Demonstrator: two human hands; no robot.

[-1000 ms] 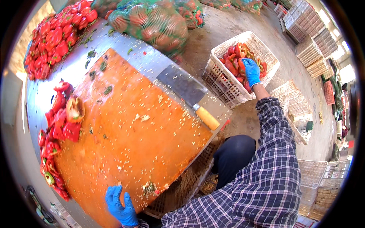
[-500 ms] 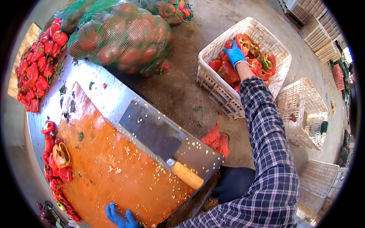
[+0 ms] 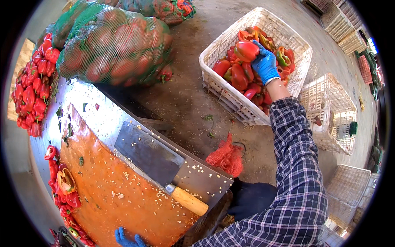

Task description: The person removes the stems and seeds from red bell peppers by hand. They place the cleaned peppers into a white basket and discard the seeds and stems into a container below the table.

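My right hand (image 3: 266, 64), in a blue glove, is closed round a red bell pepper (image 3: 246, 51) over the white plastic crate (image 3: 220, 91). Beneath it the crate holds red pepper pieces (image 3: 240, 78), some showing their pale insides. At the lower edge my left hand (image 3: 129, 239), also gloved in blue, rests with fingers apart on the orange-stained cutting board (image 3: 123, 197); part of it is cut off by the picture's edge. A cleaver (image 3: 150, 152) with a wooden handle lies along the board's right side, its blade strewn with seeds.
Cut red peppers (image 3: 66, 181) line the board's left edge. Whole red peppers (image 3: 31, 94) are heaped at the metal table's far left. Green mesh sacks (image 3: 119, 47) of peppers stand beyond. Red netting (image 3: 227, 156) lies on the floor; another crate (image 3: 329, 117) stands at right.
My right hand has come up from among the peppers in the crate and now shows a red bell pepper in its grip. My left hand stays on the board. The view has shifted slightly.
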